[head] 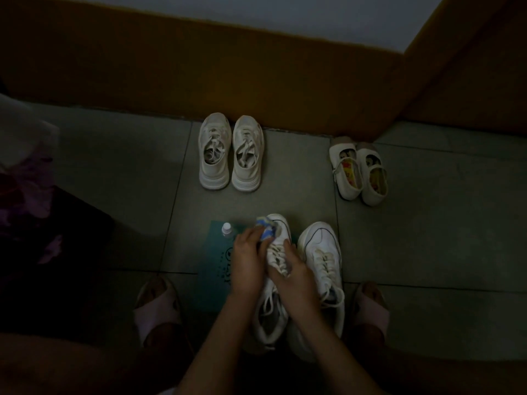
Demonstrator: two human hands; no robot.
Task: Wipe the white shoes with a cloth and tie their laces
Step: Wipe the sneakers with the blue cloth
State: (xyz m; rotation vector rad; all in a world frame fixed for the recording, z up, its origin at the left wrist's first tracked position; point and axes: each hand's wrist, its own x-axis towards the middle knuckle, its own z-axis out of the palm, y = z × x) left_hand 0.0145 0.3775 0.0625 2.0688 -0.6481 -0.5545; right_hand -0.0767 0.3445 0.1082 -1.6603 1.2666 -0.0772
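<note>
- Light is low, so I log fine detail with caution.
- Left hand [248, 252]: fingers curled round a bunched blue-and-white cloth [266, 228], holding it against the toe of the near white shoe [281, 223].
- Right hand [296, 273]: fingers wrapped over that shoe's laced middle, gripping it from its right side.
- The near white shoe sits low in front of the person, toe pointing away, at the right edge of a teal mat [214, 280]. Its laces [276, 252] look loose and untied, with one end trailing into the shoe's opening.
- Second white shoe [322, 249] stands just beside it on the right. I read the two as touching, though the dark makes that uncertain. Its laces are slack too.
- Small bottle [226, 229] with a white cap stands upright on the mat's far left corner. I cannot tell what is in it.
- Off-white sneakers [231, 155], a pair, stand side by side near the wall, with laces tucked down inside each shoe.
- Small strap shoes [359, 172], a pair, stand to the right of them, with bright patterned insoles showing inside.
- Pink slippers [156, 309] are on the person's feet, one on either side of the work.
</note>
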